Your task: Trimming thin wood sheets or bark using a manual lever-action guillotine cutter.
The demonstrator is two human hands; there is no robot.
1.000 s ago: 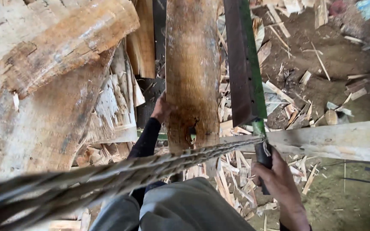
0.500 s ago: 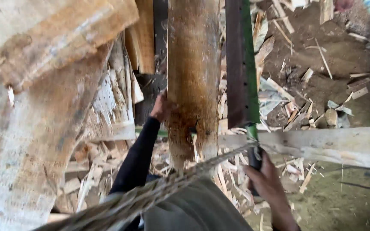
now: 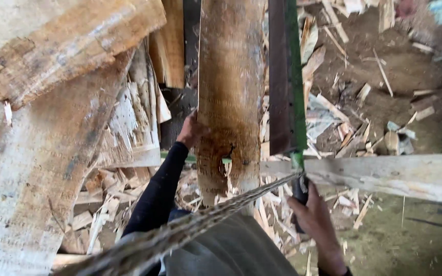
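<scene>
Left hand (image 3: 193, 132) braces brown rounded upright log (image 3: 230, 97) at 9 o'clock edge; likely heavy, stiff, rough. Right hand (image 3: 315, 220) clenched round dark handle of green-edged long flat blade (image 3: 286, 76), 3 o'clock of log.

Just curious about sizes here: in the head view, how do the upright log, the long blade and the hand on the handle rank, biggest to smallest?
1. Upright log, clearly largest.
2. Long blade, narrower.
3. Right hand, smallest, though it is nearest the camera.
</scene>
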